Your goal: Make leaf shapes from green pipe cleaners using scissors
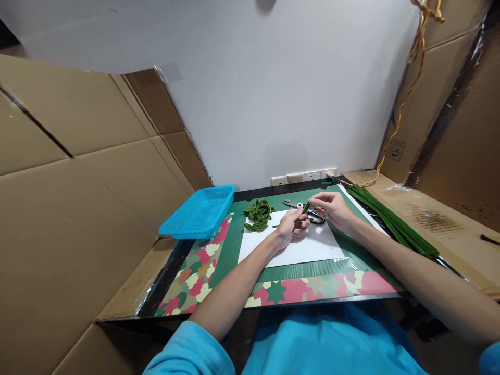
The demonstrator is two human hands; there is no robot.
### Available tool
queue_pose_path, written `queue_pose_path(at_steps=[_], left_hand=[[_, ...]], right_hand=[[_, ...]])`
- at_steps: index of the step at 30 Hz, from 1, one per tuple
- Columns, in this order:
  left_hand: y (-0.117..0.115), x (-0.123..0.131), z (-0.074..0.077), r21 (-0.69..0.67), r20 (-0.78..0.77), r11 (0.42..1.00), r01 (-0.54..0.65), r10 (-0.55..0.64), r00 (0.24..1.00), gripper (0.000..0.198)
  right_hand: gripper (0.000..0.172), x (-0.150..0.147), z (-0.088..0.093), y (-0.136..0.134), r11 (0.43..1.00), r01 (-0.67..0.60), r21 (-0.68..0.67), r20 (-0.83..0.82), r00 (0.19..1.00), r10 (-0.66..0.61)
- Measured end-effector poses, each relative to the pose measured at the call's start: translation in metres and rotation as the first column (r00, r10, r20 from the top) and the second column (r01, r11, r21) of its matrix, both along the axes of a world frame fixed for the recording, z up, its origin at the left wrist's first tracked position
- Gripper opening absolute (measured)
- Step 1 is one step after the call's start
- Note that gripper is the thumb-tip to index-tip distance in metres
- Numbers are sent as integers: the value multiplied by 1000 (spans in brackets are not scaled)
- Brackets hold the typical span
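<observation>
Above a white sheet (273,252), my left hand (289,228) is closed around a short dark green pipe cleaner (307,207). The fingertips of my right hand (332,207) pinch its upper end. Scissors (317,219) lie just behind and beneath my hands, with their blades pointing left and the handle partly covered. To the left of my left hand sits a small heap of curled green pipe cleaners (259,211), some bent into leaf-like loops. A tiny green snippet (275,226) rests on the sheet near my left hand.
A blue perforated plastic basket (197,213) stands at the table's left. Along the right lies a bundle of long straight green pipe cleaners (394,221). Cardboard walls (89,208) rise on both sides. Sockets (296,178) and a yellow twisted cord (402,107) are at the back.
</observation>
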State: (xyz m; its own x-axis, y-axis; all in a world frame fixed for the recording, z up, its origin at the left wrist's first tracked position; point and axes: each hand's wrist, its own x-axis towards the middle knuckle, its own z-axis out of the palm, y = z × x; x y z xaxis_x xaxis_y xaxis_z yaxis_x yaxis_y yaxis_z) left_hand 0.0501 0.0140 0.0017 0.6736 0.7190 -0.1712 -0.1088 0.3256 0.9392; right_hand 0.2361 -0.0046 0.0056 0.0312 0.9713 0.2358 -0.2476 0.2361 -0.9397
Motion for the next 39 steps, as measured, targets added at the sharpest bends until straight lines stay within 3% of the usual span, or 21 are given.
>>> queue_pose_path(at_steps=[11,22,28,33,39], left_hand=[[5,-3,-8,-66,42,998,5,-3,999,38],[2,-1,-2,-73,70,997,-19,24,997,42],[-1,0,0,-54,91,998,-24,29,995,46],[-3,0,3,-49,83,999,-24,28,996,45],[-3,-1,4,-19,69,999,-39,40,997,43]], right_hand=[[43,1,0,1,1000,25,0,-29,999,-25],[44,2,0,1,1000,1,-8,-60,998,-1],[30,5,-5,4,999,-27,-19,-46,999,26],[44,5,-3,3,1000,1,-7,-62,998,-2],[45,4,-1,3,1000,14,-8,-72,997,-14]])
